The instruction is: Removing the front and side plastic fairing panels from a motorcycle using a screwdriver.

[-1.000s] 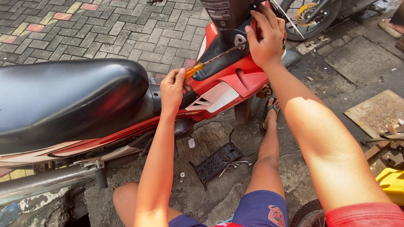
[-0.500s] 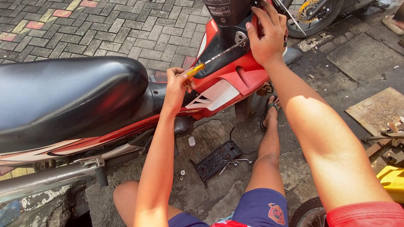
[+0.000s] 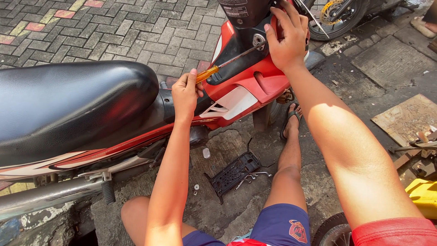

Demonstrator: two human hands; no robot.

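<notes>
A red, white and black motorbike (image 3: 236, 98) with a black seat (image 3: 68, 105) stands across the view. My left hand (image 3: 185, 92) is closed around the orange handle of a screwdriver (image 3: 227, 61). Its metal shaft reaches up and right to a fitting on the black front panel (image 3: 258, 42). My right hand (image 3: 287, 36) grips the red edge of the front cover beside that panel, fingers wrapped over it. I am crouched beside the bike, and my right leg and sandalled foot (image 3: 289, 120) rest near it.
A black plastic grille with metal tools (image 3: 234, 173) lies on the concrete between my legs, with small loose fasteners (image 3: 196, 187) nearby. Brick paving lies beyond the bike. A wooden board (image 3: 407, 119), a yellow object (image 3: 423, 196) and another wheel (image 3: 339, 13) are at the right.
My left hand with the screwdriver has edged slightly up and right along the bike. My right hand stays on the front cover.
</notes>
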